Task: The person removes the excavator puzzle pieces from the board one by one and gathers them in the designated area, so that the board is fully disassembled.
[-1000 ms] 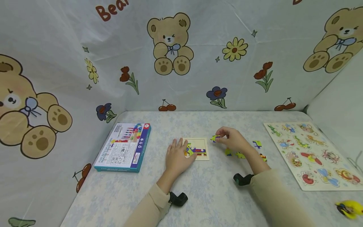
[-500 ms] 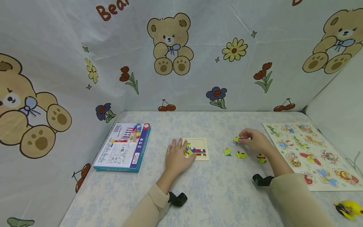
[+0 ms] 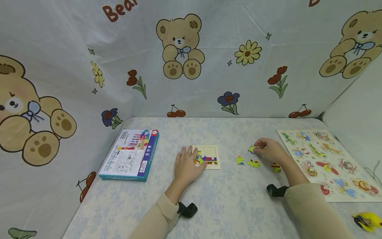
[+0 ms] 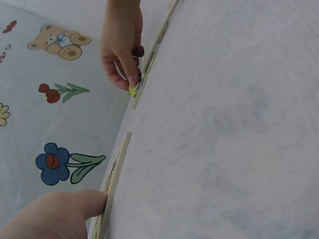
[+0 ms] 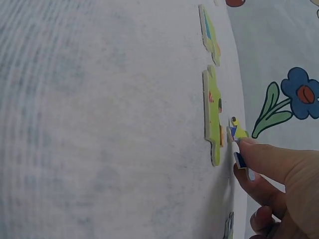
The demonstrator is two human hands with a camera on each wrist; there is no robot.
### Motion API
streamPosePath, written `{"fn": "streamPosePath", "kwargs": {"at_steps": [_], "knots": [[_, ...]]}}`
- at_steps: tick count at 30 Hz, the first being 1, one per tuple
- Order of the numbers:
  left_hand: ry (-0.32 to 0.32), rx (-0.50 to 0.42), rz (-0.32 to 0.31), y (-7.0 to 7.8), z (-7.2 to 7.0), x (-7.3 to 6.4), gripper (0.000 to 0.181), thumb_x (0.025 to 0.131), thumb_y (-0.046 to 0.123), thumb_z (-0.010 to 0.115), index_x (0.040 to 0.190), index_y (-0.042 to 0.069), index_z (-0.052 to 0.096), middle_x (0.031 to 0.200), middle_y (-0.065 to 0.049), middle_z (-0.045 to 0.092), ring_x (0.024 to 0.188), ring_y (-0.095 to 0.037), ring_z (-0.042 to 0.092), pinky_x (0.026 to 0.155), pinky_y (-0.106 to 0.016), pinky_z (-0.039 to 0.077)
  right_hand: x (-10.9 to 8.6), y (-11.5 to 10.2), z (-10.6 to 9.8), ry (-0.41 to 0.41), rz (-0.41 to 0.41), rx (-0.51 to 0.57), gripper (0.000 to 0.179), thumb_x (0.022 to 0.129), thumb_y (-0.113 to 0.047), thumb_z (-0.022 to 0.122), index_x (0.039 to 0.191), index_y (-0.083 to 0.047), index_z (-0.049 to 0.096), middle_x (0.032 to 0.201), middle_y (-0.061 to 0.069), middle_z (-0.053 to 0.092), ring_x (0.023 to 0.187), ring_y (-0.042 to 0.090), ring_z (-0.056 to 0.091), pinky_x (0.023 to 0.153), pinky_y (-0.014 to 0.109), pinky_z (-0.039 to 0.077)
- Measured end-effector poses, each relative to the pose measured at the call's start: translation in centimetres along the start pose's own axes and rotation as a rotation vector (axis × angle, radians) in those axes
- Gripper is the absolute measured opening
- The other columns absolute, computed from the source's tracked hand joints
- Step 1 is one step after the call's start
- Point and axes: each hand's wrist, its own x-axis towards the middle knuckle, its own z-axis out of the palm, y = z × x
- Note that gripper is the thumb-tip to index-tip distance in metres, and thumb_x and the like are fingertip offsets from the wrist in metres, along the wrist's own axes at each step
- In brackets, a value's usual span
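Note:
My left hand (image 3: 186,166) lies with fingers extended over the left side of a small wooden jigsaw board (image 3: 212,148), its thumb on the lower edge. Several colourful pieces sit inside the board's frame, partly covered by the hand. To the right, my right hand (image 3: 270,149) pinches a small yellow-green and blue jigsaw piece (image 5: 235,130) between thumb and fingers, close over the table. Loose on the table near that hand are a green and blue piece (image 3: 240,160), a green piece (image 3: 254,163) and a multicoloured piece (image 3: 275,167) partly behind the wrist.
A flat blue-edged box (image 3: 129,154) lies at the left. At the right is a large board with animal pictures (image 3: 331,159), partly overlapped by the right sleeve. A yellow toy (image 3: 368,220) sits at the near right corner. A bear-print cloth (image 3: 209,83) hangs behind the table.
My right hand has moved right, away from the jigsaw board, with the piece in its fingers, then stayed nearly still. The left hand has not moved.

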Motion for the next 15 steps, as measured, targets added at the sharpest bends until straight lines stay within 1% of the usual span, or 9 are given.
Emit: {"fn": "streamPosePath", "kwargs": {"at_steps": [5, 9, 15], "knots": [[0.0, 0.006, 0.003, -0.12, 0.11, 0.03, 0.077, 0.089, 0.064, 0.056, 0.151, 0.02, 0.045, 0.161, -0.008, 0.034, 0.153, -0.034, 0.021, 0.123, -0.055, 0.019, 0.04, 0.13, 0.26, 0.019, -0.011, -0.028, 0.024, 0.094, -0.027, 0.069, 0.11, -0.009, 0.065, 0.108, 0.014, 0.062, 0.093, 0.027, 0.055, 0.074, 0.036, 0.045], [-0.001, 0.001, 0.001, -0.13, 0.09, 0.01, 0.077, 0.088, 0.064, 0.056, 0.151, 0.021, 0.044, 0.161, -0.008, 0.034, 0.153, -0.034, 0.021, 0.123, -0.055, 0.018, -0.09, 0.16, 0.36, 0.041, -0.034, -0.052, 0.025, 0.093, -0.027, 0.07, 0.11, -0.009, 0.066, 0.106, 0.014, 0.062, 0.09, 0.026, 0.054, 0.071, 0.034, 0.043], [-0.002, -0.014, -0.005, -0.13, 0.06, 0.09, 0.076, 0.088, 0.063, 0.058, 0.15, 0.021, 0.046, 0.16, -0.008, 0.035, 0.153, -0.034, 0.021, 0.123, -0.056, 0.019, -0.29, -0.21, 0.46, 0.046, -0.017, -0.041, 0.028, 0.095, -0.028, 0.066, 0.116, -0.01, 0.064, 0.109, 0.014, 0.06, 0.094, 0.028, 0.052, 0.073, 0.035, 0.043]]}}
